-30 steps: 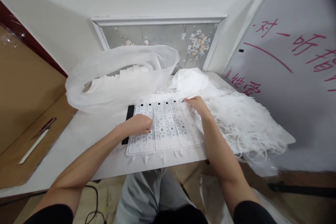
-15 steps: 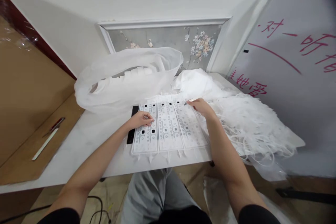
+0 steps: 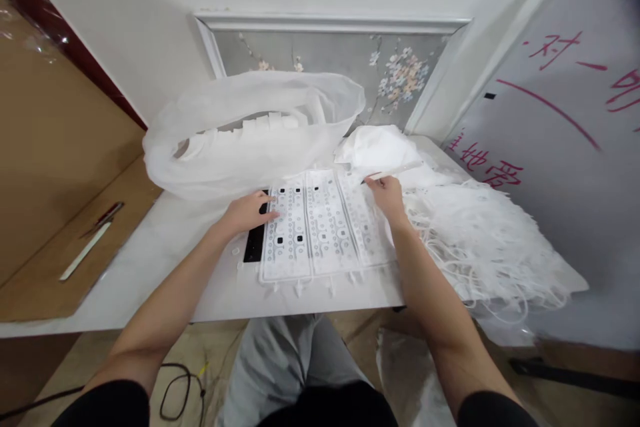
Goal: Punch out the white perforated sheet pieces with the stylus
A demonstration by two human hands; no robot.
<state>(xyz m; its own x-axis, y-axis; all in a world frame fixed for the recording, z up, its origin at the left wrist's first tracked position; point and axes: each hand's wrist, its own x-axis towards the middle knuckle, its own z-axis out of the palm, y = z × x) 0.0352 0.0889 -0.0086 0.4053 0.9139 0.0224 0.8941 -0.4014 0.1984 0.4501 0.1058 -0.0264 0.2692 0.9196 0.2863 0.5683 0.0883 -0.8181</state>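
Observation:
A white translucent sheet printed with rows of small rings and lines lies on the table, in several panels. Black squares show in parts of it, and a black board sticks out from under its left edge. My left hand rests at that edge, fingers apart, fingertips on the sheet, holding nothing. At the sheet's upper right, my right hand is closed around a thin pointed tool with a dark tip; its exact kind is too small to make out.
A large white translucent bag holding white pieces stands behind the sheet. To the right lies a heap of white stringy pieces, with a white bag behind. Cardboard at left carries a red-handled tool and a white strip.
My left hand has opened and moved from over the sheet to its left edge. My right hand, still with the tool, is slightly farther back. Fewer black squares show along the top row.

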